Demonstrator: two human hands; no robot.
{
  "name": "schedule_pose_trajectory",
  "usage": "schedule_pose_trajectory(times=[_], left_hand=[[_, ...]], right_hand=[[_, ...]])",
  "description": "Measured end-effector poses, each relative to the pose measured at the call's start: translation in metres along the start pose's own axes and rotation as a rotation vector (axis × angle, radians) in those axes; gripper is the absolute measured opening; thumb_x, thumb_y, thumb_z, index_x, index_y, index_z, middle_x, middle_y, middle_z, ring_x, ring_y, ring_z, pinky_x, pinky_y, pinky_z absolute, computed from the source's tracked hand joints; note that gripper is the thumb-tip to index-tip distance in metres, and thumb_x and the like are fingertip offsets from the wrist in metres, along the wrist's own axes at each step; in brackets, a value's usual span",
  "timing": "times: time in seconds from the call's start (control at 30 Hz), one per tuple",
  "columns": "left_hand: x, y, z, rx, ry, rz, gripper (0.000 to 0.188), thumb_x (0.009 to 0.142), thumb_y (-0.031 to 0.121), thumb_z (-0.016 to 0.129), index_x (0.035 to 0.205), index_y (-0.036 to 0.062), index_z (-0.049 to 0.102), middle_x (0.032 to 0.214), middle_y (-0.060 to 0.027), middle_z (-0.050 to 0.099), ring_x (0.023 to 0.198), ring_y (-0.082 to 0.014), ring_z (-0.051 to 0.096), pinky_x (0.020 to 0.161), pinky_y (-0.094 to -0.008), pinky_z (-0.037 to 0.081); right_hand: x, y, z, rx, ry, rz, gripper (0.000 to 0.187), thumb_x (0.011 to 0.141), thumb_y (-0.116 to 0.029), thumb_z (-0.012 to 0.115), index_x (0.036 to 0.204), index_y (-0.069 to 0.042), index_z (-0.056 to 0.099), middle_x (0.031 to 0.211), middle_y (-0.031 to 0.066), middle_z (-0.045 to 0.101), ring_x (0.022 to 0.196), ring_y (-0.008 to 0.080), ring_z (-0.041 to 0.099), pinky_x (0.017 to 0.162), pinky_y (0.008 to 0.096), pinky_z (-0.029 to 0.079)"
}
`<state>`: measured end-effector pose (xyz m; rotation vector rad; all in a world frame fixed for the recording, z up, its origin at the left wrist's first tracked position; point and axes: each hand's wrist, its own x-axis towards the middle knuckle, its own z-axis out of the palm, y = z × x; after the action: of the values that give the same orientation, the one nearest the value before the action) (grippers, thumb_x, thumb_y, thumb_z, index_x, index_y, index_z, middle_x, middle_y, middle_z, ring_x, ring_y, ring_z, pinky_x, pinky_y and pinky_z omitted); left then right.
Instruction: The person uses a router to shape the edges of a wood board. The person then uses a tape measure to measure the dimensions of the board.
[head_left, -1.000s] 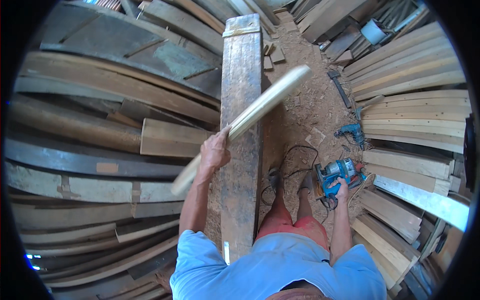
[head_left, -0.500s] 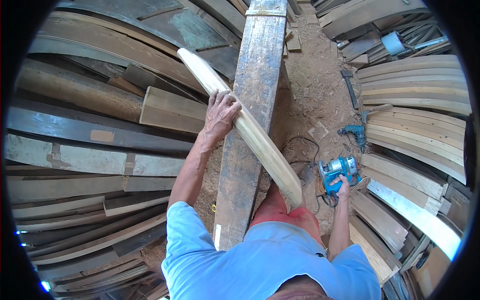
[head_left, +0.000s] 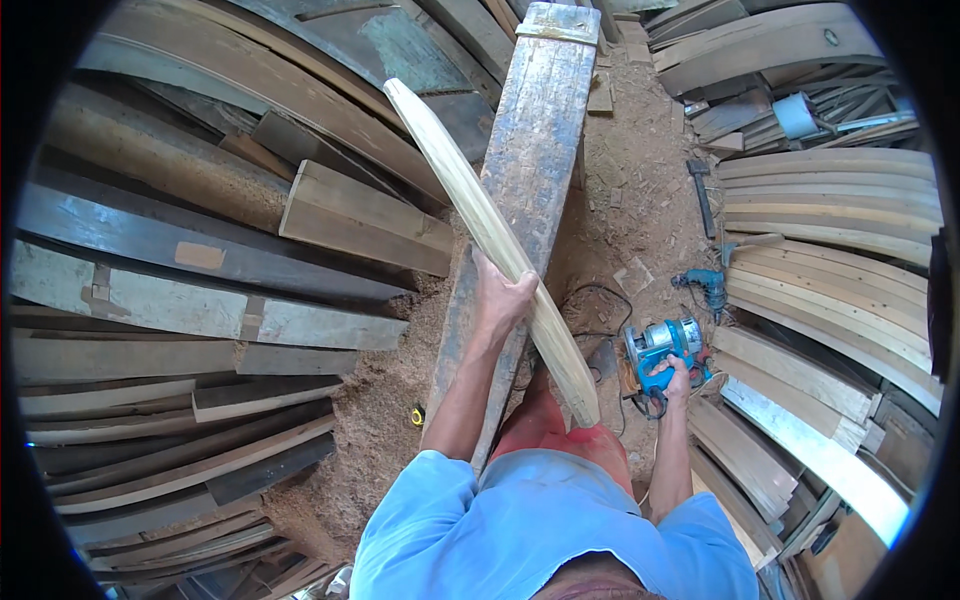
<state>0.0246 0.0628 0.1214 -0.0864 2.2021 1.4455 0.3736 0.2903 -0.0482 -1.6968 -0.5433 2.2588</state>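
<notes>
A long, pale, curved wooden slat [head_left: 490, 235] is held by the left hand [head_left: 500, 300] near the centre of the frame. The fingers of that hand are wrapped around the slat at a point below its middle. The slat runs diagonally from the upper left of centre down to the lower right of centre, where its lower end is seen just above the person's red shorts. It is crossed over a long, worn plank bench [head_left: 525, 170], which extends from the top centre of the frame down toward the person.

The right hand [head_left: 677, 380] is placed at the right of centre, with its fingers closed on the handle of a blue power tool [head_left: 662, 352] resting on the ground. A black cord [head_left: 590, 310] is seen looping on the sawdust just left of the tool.

A second, smaller blue power drill [head_left: 705, 285] lies on the ground above the first tool, near a stack of pale curved slats [head_left: 830, 230] at the right of the frame. A hammer [head_left: 700, 190] lies further up. Dark, weathered planks [head_left: 200, 260] are stacked across the left half of the frame. A small yellow object [head_left: 417, 413] lies in the sawdust beside the left forearm; its kind cannot be told.
</notes>
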Motion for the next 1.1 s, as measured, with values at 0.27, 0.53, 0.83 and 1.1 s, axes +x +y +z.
schedule_pose_trajectory(times=[0.27, 0.53, 0.83, 1.1], left_hand=[[0.018, 0.005, -0.068, 0.291, -0.188, 0.160, 0.095, 0.074, 0.007, 0.066, 0.157, -0.0023, 0.022, 0.144, -0.0296, 0.052, 0.134, -0.0381, 0.055, 0.114, -0.0407, 0.043], [0.021, 0.001, -0.081, 0.307, -0.275, 0.123, 0.098, 0.072, 0.006, 0.064, 0.159, 0.0013, 0.018, 0.145, -0.0322, 0.051, 0.138, -0.0437, 0.049, 0.117, -0.0433, 0.039], [0.022, 0.000, -0.080, 0.358, -0.285, 0.157, 0.099, 0.073, 0.006, 0.062, 0.160, 0.0000, 0.014, 0.149, -0.0327, 0.045, 0.141, -0.0437, 0.045, 0.119, -0.0431, 0.036], [0.019, -0.007, -0.056, 0.434, -0.281, 0.305, 0.101, 0.074, 0.005, 0.061, 0.159, -0.0057, 0.008, 0.152, -0.0352, 0.040, 0.144, -0.0422, 0.041, 0.122, -0.0398, 0.031]], right_hand=[[0.018, 0.005, 0.000, -0.014, -0.050, 0.049, 0.013, 0.094, -0.016, 0.059, 0.083, -0.010, 0.056, 0.067, 0.0046, 0.055, 0.059, 0.0199, 0.056, 0.058, 0.0406, 0.053], [0.021, 0.026, 0.012, -0.047, -0.078, 0.032, 0.017, 0.094, -0.018, 0.058, 0.079, -0.010, 0.056, 0.068, 0.0047, 0.056, 0.062, 0.0205, 0.057, 0.059, 0.0377, 0.053], [0.020, 0.038, 0.024, -0.016, -0.101, 0.067, 0.013, 0.092, -0.017, 0.060, 0.082, -0.010, 0.057, 0.067, 0.0044, 0.057, 0.060, 0.0206, 0.057, 0.059, 0.0401, 0.054], [0.024, 0.041, 0.021, -0.092, -0.141, 0.004, 0.014, 0.093, -0.018, 0.060, 0.082, -0.009, 0.058, 0.068, 0.0056, 0.058, 0.060, 0.0222, 0.059, 0.059, 0.0415, 0.056]])
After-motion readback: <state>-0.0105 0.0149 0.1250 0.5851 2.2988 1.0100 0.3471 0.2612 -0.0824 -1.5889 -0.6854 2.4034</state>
